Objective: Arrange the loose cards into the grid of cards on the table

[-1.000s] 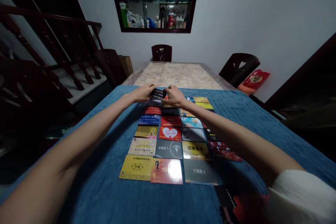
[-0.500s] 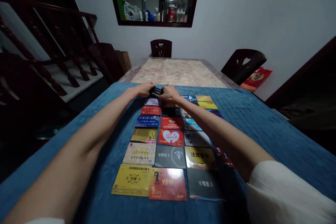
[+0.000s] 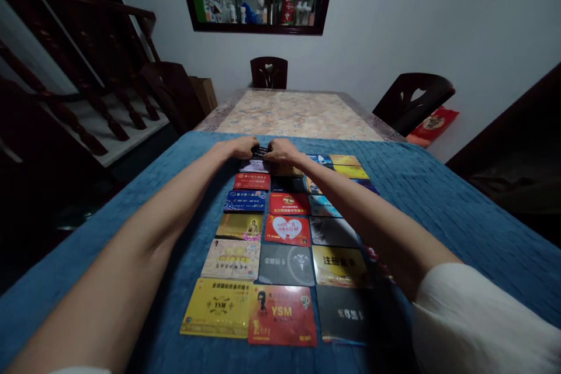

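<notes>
Both my hands meet at the far end of the left column of cards, on either side of a black card (image 3: 260, 152) with pale print. My left hand (image 3: 242, 146) pinches its left edge, and my right hand (image 3: 283, 152) pinches its right edge. Just below them lies a pale card (image 3: 255, 166), then a red card (image 3: 252, 181) and a blue card (image 3: 244, 201). Nearer to me are a gold card (image 3: 217, 307) and a red YSM card (image 3: 281, 315). My right forearm hides part of the right-hand columns.
The cards lie in rows on a blue cloth (image 3: 438, 198) over a table (image 3: 289, 114) with a patterned top. Dark chairs (image 3: 269, 73) stand around it. A red bag (image 3: 438, 124) sits behind the right chair, and a stair railing (image 3: 87, 52) is on the left.
The black card has tilted down flatter between my hands, at the top of the left column. The view has shifted slightly, and the other cards keep their layout.
</notes>
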A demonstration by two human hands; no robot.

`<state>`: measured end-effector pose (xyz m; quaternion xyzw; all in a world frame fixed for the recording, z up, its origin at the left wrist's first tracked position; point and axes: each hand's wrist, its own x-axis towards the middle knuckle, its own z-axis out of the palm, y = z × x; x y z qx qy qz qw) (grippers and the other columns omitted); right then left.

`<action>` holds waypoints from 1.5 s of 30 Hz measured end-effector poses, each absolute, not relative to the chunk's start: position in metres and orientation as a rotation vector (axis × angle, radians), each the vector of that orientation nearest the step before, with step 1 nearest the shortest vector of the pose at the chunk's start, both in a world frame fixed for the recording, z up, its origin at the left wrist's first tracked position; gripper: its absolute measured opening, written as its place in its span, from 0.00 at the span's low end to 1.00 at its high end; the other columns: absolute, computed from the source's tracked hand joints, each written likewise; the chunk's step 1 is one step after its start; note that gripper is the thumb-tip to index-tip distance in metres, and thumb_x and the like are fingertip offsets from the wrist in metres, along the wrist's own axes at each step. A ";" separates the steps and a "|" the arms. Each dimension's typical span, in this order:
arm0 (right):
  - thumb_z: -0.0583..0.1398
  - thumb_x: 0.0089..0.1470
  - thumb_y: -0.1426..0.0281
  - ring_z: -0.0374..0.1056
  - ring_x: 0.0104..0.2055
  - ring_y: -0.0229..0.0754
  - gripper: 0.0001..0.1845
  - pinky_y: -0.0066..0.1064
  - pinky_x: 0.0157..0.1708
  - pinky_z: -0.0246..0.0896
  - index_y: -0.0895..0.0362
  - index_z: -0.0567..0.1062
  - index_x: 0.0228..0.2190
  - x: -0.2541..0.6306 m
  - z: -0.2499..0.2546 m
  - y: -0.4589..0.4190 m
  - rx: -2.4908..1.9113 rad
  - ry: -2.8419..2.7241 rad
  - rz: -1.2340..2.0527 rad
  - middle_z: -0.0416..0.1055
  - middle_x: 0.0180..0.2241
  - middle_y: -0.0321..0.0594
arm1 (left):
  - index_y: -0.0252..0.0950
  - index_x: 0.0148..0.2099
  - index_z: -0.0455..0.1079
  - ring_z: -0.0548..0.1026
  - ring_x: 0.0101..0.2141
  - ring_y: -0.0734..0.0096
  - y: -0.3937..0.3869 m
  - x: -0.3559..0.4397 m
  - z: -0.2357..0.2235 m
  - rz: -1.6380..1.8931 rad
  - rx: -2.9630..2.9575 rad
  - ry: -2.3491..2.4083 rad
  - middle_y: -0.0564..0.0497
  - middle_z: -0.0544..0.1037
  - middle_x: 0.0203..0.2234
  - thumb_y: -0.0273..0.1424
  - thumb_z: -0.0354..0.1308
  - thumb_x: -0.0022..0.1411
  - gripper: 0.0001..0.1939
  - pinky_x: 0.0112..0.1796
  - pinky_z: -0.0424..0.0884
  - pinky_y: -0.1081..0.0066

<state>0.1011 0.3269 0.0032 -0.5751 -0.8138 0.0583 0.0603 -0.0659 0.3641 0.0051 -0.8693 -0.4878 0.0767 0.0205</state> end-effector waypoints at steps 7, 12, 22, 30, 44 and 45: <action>0.61 0.54 0.63 0.74 0.49 0.51 0.23 0.29 0.41 0.65 0.58 0.79 0.49 0.100 0.005 0.327 -1.728 -2.476 0.222 0.78 0.48 0.50 | 0.37 0.56 0.71 0.73 0.50 0.64 0.360 -0.064 0.005 0.243 -2.714 -1.536 0.49 0.77 0.51 0.22 0.51 0.48 0.31 0.52 0.67 0.75; 0.61 0.55 0.59 0.73 0.49 0.51 0.24 0.30 0.42 0.66 0.56 0.78 0.51 0.099 0.009 0.326 -1.739 -2.478 0.242 0.78 0.48 0.49 | 0.38 0.59 0.69 0.73 0.50 0.63 0.361 -0.068 0.002 0.232 -2.676 -1.597 0.48 0.76 0.52 0.24 0.51 0.50 0.32 0.51 0.68 0.74; 0.62 0.54 0.65 0.74 0.49 0.49 0.21 0.28 0.41 0.66 0.59 0.78 0.49 0.094 0.013 0.320 -1.785 -2.486 0.233 0.78 0.48 0.51 | 0.33 0.59 0.69 0.73 0.51 0.61 0.347 -0.077 0.006 0.228 -2.647 -1.664 0.42 0.73 0.53 0.23 0.49 0.53 0.30 0.52 0.67 0.73; 0.60 0.56 0.68 0.74 0.49 0.50 0.20 0.29 0.42 0.66 0.61 0.78 0.50 0.093 0.014 0.317 -1.793 -2.512 0.199 0.77 0.48 0.54 | 0.35 0.58 0.70 0.74 0.50 0.62 0.337 -0.075 0.011 0.210 -2.642 -1.724 0.46 0.77 0.52 0.29 0.53 0.55 0.27 0.51 0.69 0.73; 0.61 0.52 0.71 0.73 0.50 0.52 0.21 0.31 0.44 0.67 0.59 0.79 0.49 0.099 0.016 0.316 -1.743 -2.511 0.176 0.77 0.49 0.51 | 0.37 0.51 0.77 0.77 0.45 0.61 0.338 -0.071 0.011 0.171 -2.627 -1.770 0.48 0.82 0.45 0.27 0.54 0.53 0.23 0.46 0.71 0.73; 0.61 0.52 0.71 0.73 0.50 0.52 0.21 0.32 0.44 0.67 0.59 0.79 0.49 0.099 0.016 0.315 -1.738 -2.510 0.173 0.77 0.49 0.51 | 0.37 0.51 0.77 0.77 0.45 0.61 0.338 -0.071 0.011 0.165 -2.629 -1.769 0.48 0.82 0.45 0.27 0.54 0.53 0.24 0.46 0.71 0.73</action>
